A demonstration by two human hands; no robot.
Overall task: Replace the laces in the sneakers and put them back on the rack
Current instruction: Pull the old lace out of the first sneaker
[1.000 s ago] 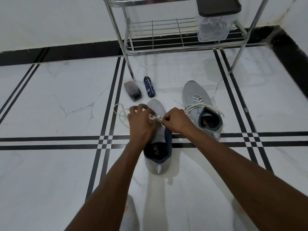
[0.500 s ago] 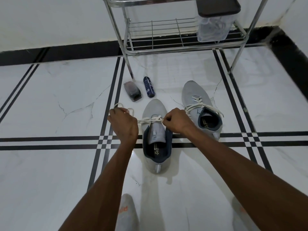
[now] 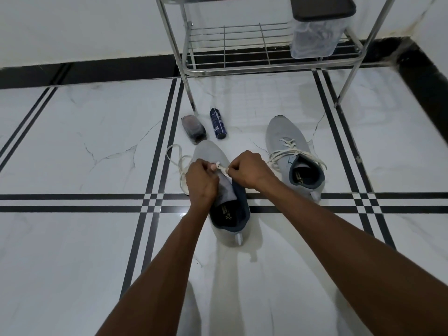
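Note:
Two grey sneakers with dark blue linings stand on the tiled floor. Over the tongue of the near sneaker (image 3: 211, 154), my left hand (image 3: 201, 180) and my right hand (image 3: 247, 169) each pinch the white lace (image 3: 221, 167) stretched between them. Slack lace (image 3: 179, 161) loops on the floor to the left of that shoe. The second sneaker (image 3: 294, 154) sits to the right, threaded with a loose white lace (image 3: 288, 151). The chrome rack (image 3: 242, 66) stands at the back by the wall.
A dark blue spray can (image 3: 217, 123) and a small dark clear-packed item (image 3: 194, 128) lie just beyond the near sneaker by the rack's leg (image 3: 190, 98). A clear container with a black lid (image 3: 315, 32) sits on the rack's lower shelf. A grey-clad knee (image 3: 191, 311) shows at the bottom.
My left hand, which had pulled the lace out to the left half a second ago, has come back in over the sneaker's tongue beside my right hand.

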